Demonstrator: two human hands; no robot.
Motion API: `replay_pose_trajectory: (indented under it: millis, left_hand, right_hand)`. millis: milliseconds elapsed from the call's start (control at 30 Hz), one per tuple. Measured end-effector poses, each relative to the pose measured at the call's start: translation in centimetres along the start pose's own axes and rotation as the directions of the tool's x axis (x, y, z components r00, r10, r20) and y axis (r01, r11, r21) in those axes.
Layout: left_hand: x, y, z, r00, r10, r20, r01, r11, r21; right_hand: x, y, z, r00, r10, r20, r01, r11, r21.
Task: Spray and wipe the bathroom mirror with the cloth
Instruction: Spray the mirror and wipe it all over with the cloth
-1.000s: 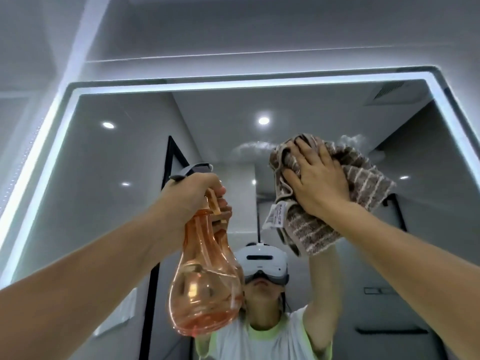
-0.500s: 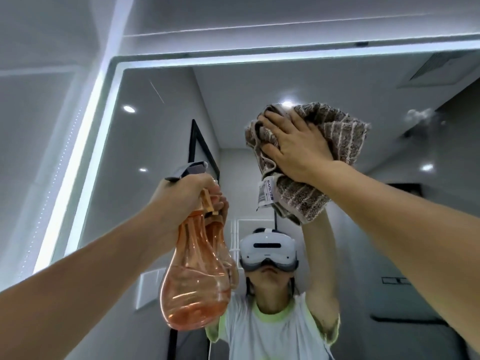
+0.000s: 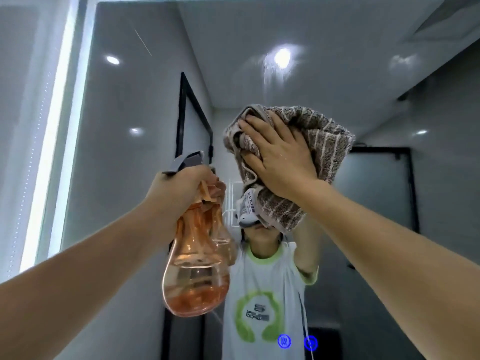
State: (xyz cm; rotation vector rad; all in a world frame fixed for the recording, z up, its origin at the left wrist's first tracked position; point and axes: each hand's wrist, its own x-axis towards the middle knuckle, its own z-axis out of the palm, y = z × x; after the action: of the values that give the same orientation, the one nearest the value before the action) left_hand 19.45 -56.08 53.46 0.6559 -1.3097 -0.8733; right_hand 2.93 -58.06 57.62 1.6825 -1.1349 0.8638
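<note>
The bathroom mirror [image 3: 135, 105] fills most of the view, with a lit strip down its left edge. My right hand [image 3: 280, 157] presses a brown cloth with pale stripes [image 3: 322, 136] flat against the glass near the middle. A white label hangs from the cloth's lower edge. My left hand [image 3: 181, 188] grips the neck of a clear orange spray bottle [image 3: 197, 276] with a grey nozzle, held up just left of the cloth. Wet streaks and spray patches [image 3: 275, 71] show on the glass above the cloth.
The mirror reflects a person in a white and green shirt [image 3: 262, 294], dark door frames [image 3: 192, 105] and ceiling spotlights. Two blue touch icons [image 3: 284, 341] glow low on the glass. A pale wall [image 3: 23, 100] lies left of the lit strip.
My right hand has dragged the cloth downward over the glass, leaving wet streaks above. The view has dropped lower on the mirror and its top edge is out of sight. The bottle stays raised.
</note>
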Motion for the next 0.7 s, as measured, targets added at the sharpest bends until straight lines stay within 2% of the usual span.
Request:
replay_pose_trajectory:
  millis: [100, 233, 367, 567, 700]
  left_hand:
    - [-3.0, -2.5, 0.6, 0.99, -0.024, -0.139, 0.031, 0.998, 0.048]
    - [-5.7, -3.5, 2.0, 0.987, -0.026, -0.16, 0.032, 0.999, 0.032]
    - [-6.1, -1.8, 4.3, 0.983, -0.002, -0.184, 0.019, 0.996, 0.091]
    - [-4.9, 2.6, 8.6, 0.987, 0.138, -0.086, -0.131, 0.988, 0.087]
    - [-3.7, 5.0, 10.7, 0.979, 0.179, -0.1, -0.167, 0.979, 0.115]
  right_hand:
    - [-3.5, 0.0, 0.6, 0.998, -0.045, 0.048, 0.043, 0.999, 0.029]
    - [-7.1, 0.6, 0.8, 0.981, -0.164, 0.102, 0.161, 0.986, 0.041]
    - [-6.0, 3.0, -0.8, 0.953, -0.237, 0.188, 0.24, 0.971, 0.007]
    - [-2.2, 6.0, -3.0, 0.982, -0.119, 0.148, 0.118, 0.993, 0.013]
    - [-1.1, 6.8, -3.5, 0.989, -0.095, 0.11, 0.092, 0.995, 0.038]
